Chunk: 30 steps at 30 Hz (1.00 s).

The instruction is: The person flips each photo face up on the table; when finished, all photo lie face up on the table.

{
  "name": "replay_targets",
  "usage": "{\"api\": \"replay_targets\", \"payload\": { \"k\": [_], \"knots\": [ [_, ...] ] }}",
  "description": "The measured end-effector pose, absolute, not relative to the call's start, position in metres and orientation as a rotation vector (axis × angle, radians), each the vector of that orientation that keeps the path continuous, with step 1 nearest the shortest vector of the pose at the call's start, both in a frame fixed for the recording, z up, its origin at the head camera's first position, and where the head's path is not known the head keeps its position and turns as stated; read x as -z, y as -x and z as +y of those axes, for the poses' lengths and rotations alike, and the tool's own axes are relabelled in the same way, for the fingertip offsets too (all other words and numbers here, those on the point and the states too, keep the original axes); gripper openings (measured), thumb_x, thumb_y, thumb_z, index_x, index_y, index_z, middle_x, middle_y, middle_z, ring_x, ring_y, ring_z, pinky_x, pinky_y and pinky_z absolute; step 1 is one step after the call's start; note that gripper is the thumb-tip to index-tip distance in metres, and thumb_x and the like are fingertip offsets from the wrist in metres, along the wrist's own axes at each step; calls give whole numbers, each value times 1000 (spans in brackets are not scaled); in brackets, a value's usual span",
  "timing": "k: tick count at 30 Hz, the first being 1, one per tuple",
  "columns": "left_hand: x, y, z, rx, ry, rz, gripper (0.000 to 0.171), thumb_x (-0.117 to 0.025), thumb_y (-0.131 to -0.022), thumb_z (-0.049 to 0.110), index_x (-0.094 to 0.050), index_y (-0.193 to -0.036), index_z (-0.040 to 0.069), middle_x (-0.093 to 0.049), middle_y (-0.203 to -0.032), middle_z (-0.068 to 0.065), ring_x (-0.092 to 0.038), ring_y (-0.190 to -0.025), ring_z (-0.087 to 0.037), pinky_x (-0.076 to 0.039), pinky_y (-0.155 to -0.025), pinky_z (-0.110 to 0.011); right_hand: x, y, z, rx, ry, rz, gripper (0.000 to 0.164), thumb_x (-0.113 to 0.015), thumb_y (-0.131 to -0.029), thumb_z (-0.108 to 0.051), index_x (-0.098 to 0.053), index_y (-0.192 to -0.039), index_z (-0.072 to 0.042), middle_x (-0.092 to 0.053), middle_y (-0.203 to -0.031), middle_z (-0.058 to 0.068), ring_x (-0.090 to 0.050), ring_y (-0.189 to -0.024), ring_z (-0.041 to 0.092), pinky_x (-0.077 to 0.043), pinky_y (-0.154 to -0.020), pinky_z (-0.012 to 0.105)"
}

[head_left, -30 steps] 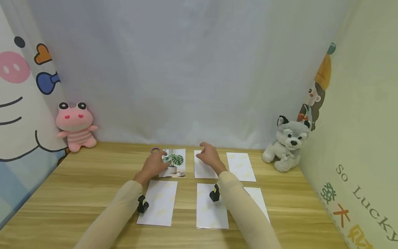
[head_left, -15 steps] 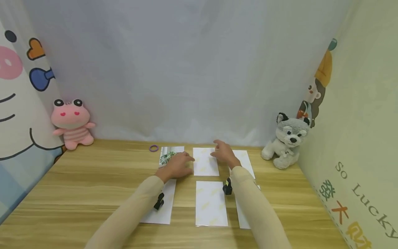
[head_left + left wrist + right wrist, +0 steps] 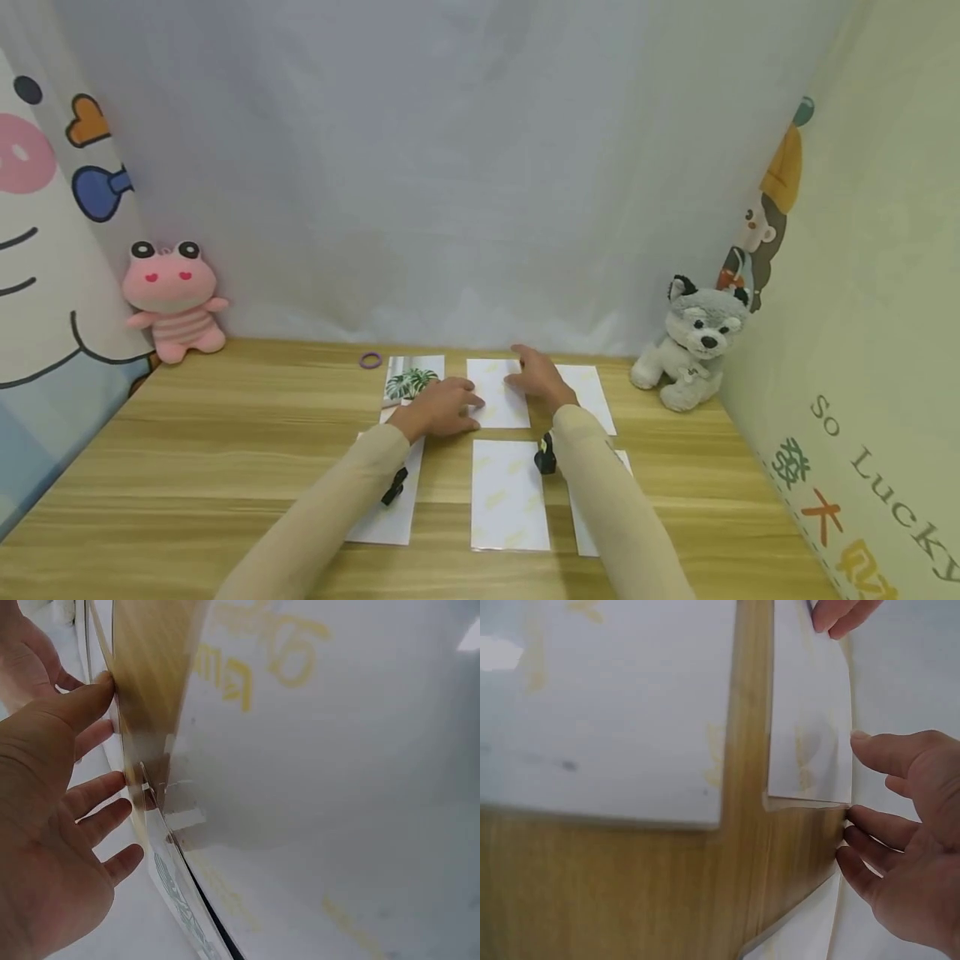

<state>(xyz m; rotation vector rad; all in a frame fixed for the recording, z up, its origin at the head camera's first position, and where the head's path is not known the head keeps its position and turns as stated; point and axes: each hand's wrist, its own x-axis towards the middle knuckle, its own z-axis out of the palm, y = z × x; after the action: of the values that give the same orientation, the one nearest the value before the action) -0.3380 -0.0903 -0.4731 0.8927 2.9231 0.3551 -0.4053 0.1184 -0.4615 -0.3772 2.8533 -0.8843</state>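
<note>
On the surface (image 3: 187,467), a white card (image 3: 498,390) lay between my left grip (image 3: 441,408) and right grip (image 3: 542,377), both loosely spread, empty. Fingertip contact was unclear.

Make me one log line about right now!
left hand: at left edge of back middle card | right hand: at card's right edge | plant picture: face up | purple ring: on table

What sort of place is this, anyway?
Perhaps a playroom corner or a small staged booth; I can't be sure. Pale cloth hangs behind the wood-grain table, and a pink plush toy sits at its far left corner.
</note>
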Motion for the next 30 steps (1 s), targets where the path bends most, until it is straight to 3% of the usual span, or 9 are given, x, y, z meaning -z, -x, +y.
{"api": "replay_targets", "payload": {
  "k": [9,13,17,20,22,24,27,30],
  "knots": [
    [467,338,-82,-284,-834,2934,39,-73,-89,34,-71,-125,17,-57,-144,-13,-50,-136,-31,-43,-108,-55,467,416,123,944,434,2830,53,-60,-96,-13,-46,-146,-3,-56,-139,27,-53,-130,41,-43,-109,53],
    [464,337,-79,-265,-795,2929,39,-74,-89,34,-71,-125,18,-57,-144,-11,-51,-136,-31,-42,-109,-55,472,424,126,1067,454,2823,45,-60,-97,-13,-52,-140,-4,-57,-135,28,-56,-124,40,-48,-103,48],
    [461,336,-78,-231,-789,2947,39,-75,-88,35,-72,-123,19,-59,-142,-10,-53,-133,-30,-43,-107,-55,462,418,123,1382,330,2705,46,-59,-97,-6,-50,-141,-1,-51,-140,28,-51,-130,43,-46,-106,51],
    [459,335,-79,-220,-789,2963,38,-76,-87,34,-73,-121,19,-62,-138,-10,-55,-130,-30,-44,-105,-55,455,416,121,1542,289,2652,50,-59,-96,-2,-47,-144,-1,-51,-140,26,-55,-125,42,-51,-101,47],
    [458,333,-79,-226,-785,2965,38,-76,-86,34,-73,-121,18,-63,-135,-10,-56,-129,-30,-44,-105,-55,452,415,120,1562,278,2646,53,-60,-94,0,-47,-146,-2,-57,-129,23,-61,-111,35,-54,-90,37],
    [457,332,-79,-226,-781,2963,38,-76,-86,33,-73,-121,18,-63,-134,-9,-56,-128,-30,-43,-105,-54,452,415,121,1535,278,2626,56,-61,-93,1,-47,-147,-3,-61,-104,15,-60,-87,24,-51,-74,28],
    [457,331,-78,-217,-771,2958,38,-76,-87,34,-73,-122,18,-63,-134,-9,-56,-128,-29,-43,-106,-54,455,416,123,1511,296,2576,57,-60,-92,4,-47,-147,-4,-47,-71,1,-42,-61,12,-40,-59,24],
    [457,330,-77,-218,-753,2956,38,-76,-88,33,-72,-122,18,-63,-136,-8,-56,-129,-28,-43,-107,-55,456,417,125,1523,323,2534,57,-58,-92,5,-47,-147,-5,-34,-58,-4,-31,-51,9,-36,-54,24]
  ]
}}
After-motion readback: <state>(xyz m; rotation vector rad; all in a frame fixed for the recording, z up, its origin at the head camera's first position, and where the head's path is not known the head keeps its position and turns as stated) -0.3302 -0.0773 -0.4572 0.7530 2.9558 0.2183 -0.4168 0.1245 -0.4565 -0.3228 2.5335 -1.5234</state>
